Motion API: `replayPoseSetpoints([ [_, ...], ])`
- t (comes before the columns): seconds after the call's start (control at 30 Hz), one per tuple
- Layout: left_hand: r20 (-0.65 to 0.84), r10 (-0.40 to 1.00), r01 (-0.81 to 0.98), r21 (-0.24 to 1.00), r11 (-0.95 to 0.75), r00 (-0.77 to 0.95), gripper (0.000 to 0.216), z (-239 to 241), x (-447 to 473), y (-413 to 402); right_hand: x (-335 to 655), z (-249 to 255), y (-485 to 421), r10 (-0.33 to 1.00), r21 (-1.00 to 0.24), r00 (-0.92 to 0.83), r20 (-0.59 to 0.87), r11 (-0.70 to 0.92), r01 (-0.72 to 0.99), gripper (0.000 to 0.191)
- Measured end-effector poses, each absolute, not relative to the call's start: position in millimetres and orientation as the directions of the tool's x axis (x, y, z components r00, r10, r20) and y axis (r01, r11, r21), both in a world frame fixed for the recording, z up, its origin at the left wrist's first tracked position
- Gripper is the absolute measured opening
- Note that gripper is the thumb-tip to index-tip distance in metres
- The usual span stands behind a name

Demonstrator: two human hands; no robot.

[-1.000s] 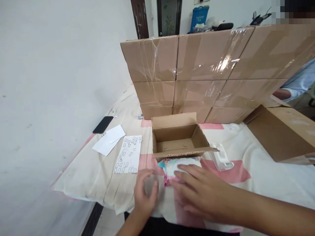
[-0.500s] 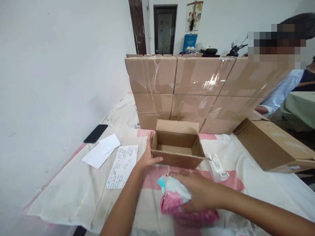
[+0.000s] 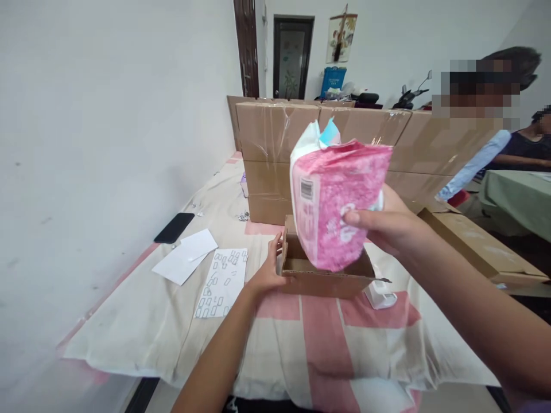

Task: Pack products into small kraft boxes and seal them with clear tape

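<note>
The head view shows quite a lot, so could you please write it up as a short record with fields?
Right hand: gripping a pink and white pack
Pack: raised at the open box; whether its lower edge is inside is unclear
Left hand: against the box's left end
Right of box: white tape dispenser, partly hidden
Left of box: paper with drawn rectangles, plain white paper, black phone
Behind box: stacked taped cartons

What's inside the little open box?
Inside the box, brown cardboard shows at both sides. The pink pack in the right hand covers the middle, so I can't tell what's there.
</note>
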State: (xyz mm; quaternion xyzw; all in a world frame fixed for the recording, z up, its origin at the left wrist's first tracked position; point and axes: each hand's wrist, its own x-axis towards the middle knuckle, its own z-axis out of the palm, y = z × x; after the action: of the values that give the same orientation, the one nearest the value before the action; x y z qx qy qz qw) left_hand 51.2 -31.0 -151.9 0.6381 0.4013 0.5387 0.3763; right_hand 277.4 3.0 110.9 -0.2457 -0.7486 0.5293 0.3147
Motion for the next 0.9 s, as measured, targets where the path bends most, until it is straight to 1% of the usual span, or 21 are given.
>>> replayPoseSetpoints([
  [0.03,0.406,0.907,0.111,0.902,-0.417,0.109,0.137,-152,50,-30,274,105,13,0.724,-0.948,-0.651,0.229,0.317,0.019,0.081],
  [0.1,0.434,0.892,0.142,0.882,-0.45,0.129,0.134,-150,48,-30,269,88,31,0.756,-0.953,-0.622,0.205,0.299,0.05,0.081],
  [0.13,0.436,0.89,0.161,0.876,-0.454,0.136,0.132,-150,46,-31,268,79,38,0.765,-0.952,-0.621,0.171,0.292,0.097,0.079],
  [0.2,0.419,0.897,0.182,0.879,-0.44,0.141,0.132,-149,44,-32,271,63,48,0.778,-0.918,-0.621,0.095,0.309,0.247,0.075],
  [0.27,0.411,0.903,0.169,0.888,-0.428,0.129,0.133,-148,43,-33,277,54,51,0.798,-0.816,-0.602,0.043,0.375,0.439,0.073],
  [0.33,0.409,0.906,0.153,0.893,-0.422,0.112,0.135,-148,42,-33,285,52,50,0.825,-0.652,-0.565,0.013,0.435,0.621,0.075],
  [0.4,0.404,0.909,0.154,0.896,-0.416,0.105,0.137,-148,42,-32,292,52,48,0.842,-0.482,-0.54,-0.017,0.466,0.742,0.078],
  [0.43,0.396,0.912,0.16,0.899,-0.409,0.103,0.136,-149,42,-31,294,52,46,0.834,-0.418,-0.55,-0.033,0.489,0.766,0.079],
  [0.5,0.389,0.916,0.174,0.9,-0.4,0.097,0.135,-149,42,-31,295,50,42,0.775,-0.336,-0.629,-0.064,0.577,0.745,0.079],
  [0.53,0.394,0.914,0.181,0.896,-0.405,0.093,0.135,-150,42,-31,292,48,40,0.726,-0.308,-0.682,-0.088,0.632,0.711,0.076],
  [0.63,0.439,0.89,0.192,0.87,-0.455,0.121,0.137,-149,42,-31,278,37,34,0.594,-0.216,-0.777,-0.208,0.747,0.629,0.054],
  [0.7,0.453,0.879,0.193,0.859,-0.475,0.146,0.136,-147,42,-32,265,27,33,0.569,-0.159,-0.769,-0.291,0.764,0.626,0.045],
  [0.77,0.45,0.881,0.192,0.861,-0.471,0.147,0.134,-146,42,-33,253,17,34,0.572,-0.125,-0.753,-0.326,0.763,0.634,0.046],
  [0.9,0.434,0.891,0.211,0.866,-0.454,0.134,0.137,-145,41,-33,241,2,37,0.591,-0.054,-0.742,-0.316,0.77,0.636,0.056],
])
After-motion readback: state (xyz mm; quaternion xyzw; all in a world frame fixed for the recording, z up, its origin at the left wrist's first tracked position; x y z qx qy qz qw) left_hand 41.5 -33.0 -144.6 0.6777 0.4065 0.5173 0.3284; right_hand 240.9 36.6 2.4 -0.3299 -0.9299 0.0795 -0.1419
